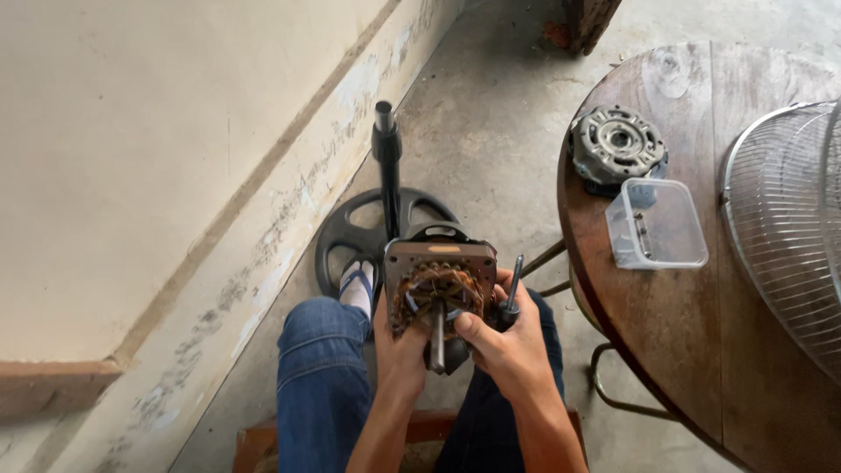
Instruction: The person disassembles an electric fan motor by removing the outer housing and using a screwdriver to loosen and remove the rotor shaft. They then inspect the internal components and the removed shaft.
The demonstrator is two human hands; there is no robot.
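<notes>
Between the person's knees, both hands hold one fan motor (pixel 441 289) with its copper windings and steel shaft facing up. The left hand (pixel 399 350) wraps around the motor's left side and underside, fingers closed on the housing. The right hand (pixel 508 342) grips the motor's right side, thumb pressed near the shaft, and also pinches one screwdriver (pixel 512 293) upright against the motor's edge. Judging by this grip, steady work calls for keeping the motor braced with the left hand and the shaft clear of the thumb, so the tool does not slip onto the windings.

Behind the motor, one black fan stand (pixel 386 166) rises from its round spoked base on the concrete floor. One foot in a blue-strapped sandal rests on that base.

To the right stands one round wooden table (pixel 692 342). On it sit one grey metal motor end cover (pixel 618 144), one clear plastic container (pixel 657 223) holding small parts, and one wire fan grille (pixel 788 219) at the frame's edge.
</notes>
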